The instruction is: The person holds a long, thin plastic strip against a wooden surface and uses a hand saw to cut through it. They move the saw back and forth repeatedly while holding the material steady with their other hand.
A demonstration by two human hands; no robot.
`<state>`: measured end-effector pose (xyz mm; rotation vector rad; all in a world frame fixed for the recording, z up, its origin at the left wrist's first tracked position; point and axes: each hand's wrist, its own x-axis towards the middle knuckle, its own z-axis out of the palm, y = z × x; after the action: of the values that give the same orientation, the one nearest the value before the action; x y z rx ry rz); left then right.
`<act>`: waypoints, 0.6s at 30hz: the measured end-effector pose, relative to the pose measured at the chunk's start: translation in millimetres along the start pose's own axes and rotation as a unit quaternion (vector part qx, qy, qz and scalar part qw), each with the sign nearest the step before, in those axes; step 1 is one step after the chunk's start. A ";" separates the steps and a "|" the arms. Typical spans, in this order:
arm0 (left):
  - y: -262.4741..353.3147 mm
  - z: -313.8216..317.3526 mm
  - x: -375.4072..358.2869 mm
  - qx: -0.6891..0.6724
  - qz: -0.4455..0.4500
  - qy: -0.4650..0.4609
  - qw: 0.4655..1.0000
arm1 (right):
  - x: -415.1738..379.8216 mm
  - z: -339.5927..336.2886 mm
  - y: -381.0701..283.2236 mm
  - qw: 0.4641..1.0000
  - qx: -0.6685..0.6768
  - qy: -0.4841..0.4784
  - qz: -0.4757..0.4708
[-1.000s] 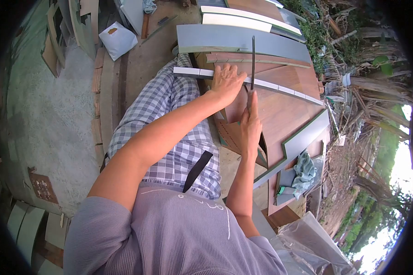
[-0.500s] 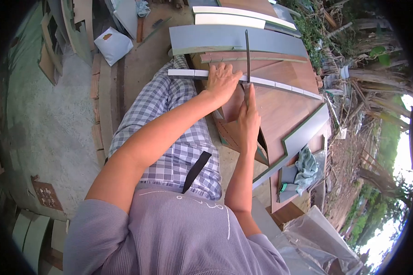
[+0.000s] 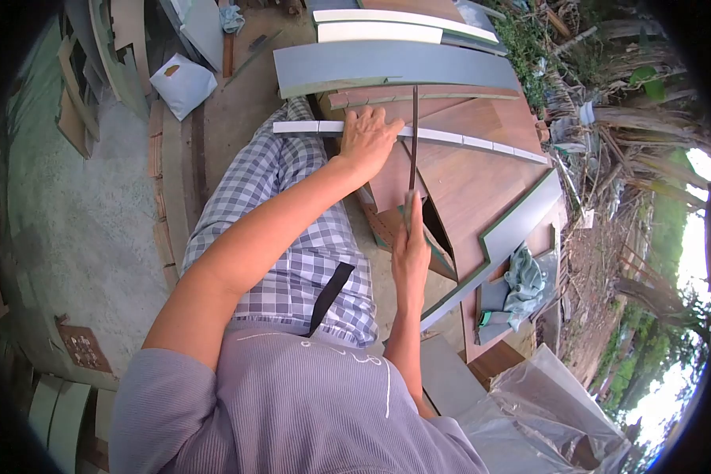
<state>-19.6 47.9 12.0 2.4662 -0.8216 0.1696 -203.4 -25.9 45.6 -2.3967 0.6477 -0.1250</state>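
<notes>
From my end: biggest item is the brown wooden worktop (image 3: 466, 182), with a wide grey panel (image 3: 395, 65) across its far part and a stepped grey panel (image 3: 520, 216) at its right edge. White strip (image 3: 450, 136) runs crosswise between them, left end over the person's checked trousers; several dark lines cross it, marks or joints, can't tell. Left hand (image 3: 370, 141) clamps the strip, fingers curled over it. Right hand (image 3: 411, 257) is closed around the handle of a thin-bladed tool (image 3: 413, 166), blade crossing the strip just right of the left fingers. I'd judge the step as mid-stroke cutting; can't see the cut depth. Next move calls for a straight stroke, firm left-hand pressure, fingertips clear of the blade.
</notes>
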 end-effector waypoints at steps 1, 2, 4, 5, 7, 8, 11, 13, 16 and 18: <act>-1.4 0.5 -1.2 -0.004 -0.005 -0.002 1.000 | 23.2 6.5 -1.3 0.993 0.004 0.053 -0.109; -3.2 3.4 -2.2 -0.001 0.006 0.020 1.000 | 47.0 8.9 -9.1 0.993 -0.006 0.047 -0.109; -2.3 1.6 -0.7 0.029 -0.001 0.018 0.999 | 76.7 6.8 -28.4 0.993 -0.008 0.039 -0.114; -2.7 0.4 0.7 0.050 -0.004 0.011 0.999 | 84.9 2.7 -38.0 0.996 -0.004 0.010 -0.084; -5.4 -2.7 4.5 0.039 -0.015 0.000 0.999 | 86.9 3.3 -38.8 0.999 -0.002 -0.016 -0.052; -5.5 -1.5 2.4 0.021 -0.017 0.000 1.000 | 79.0 9.2 -27.3 0.996 -0.005 0.014 -0.084; -5.1 -4.6 4.7 0.002 -0.019 -0.011 1.000 | 23.2 3.3 -13.9 1.000 0.006 -0.005 -0.023; -7.5 -5.3 6.6 0.002 -0.019 -0.025 1.000 | -26.6 -0.6 -2.7 0.999 0.016 -0.026 0.031; -10.0 -6.5 8.7 -0.005 -0.010 -0.039 0.999 | -87.0 -21.9 3.4 0.983 0.035 -0.106 0.147; -14.3 -11.3 11.7 -0.011 0.002 -0.062 0.998 | -114.0 -28.6 14.1 0.989 0.037 -0.085 0.114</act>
<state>-1.2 57.3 18.4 2.4748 -0.8757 0.0098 -316.0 3.3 67.8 -2.2156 0.8143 0.1484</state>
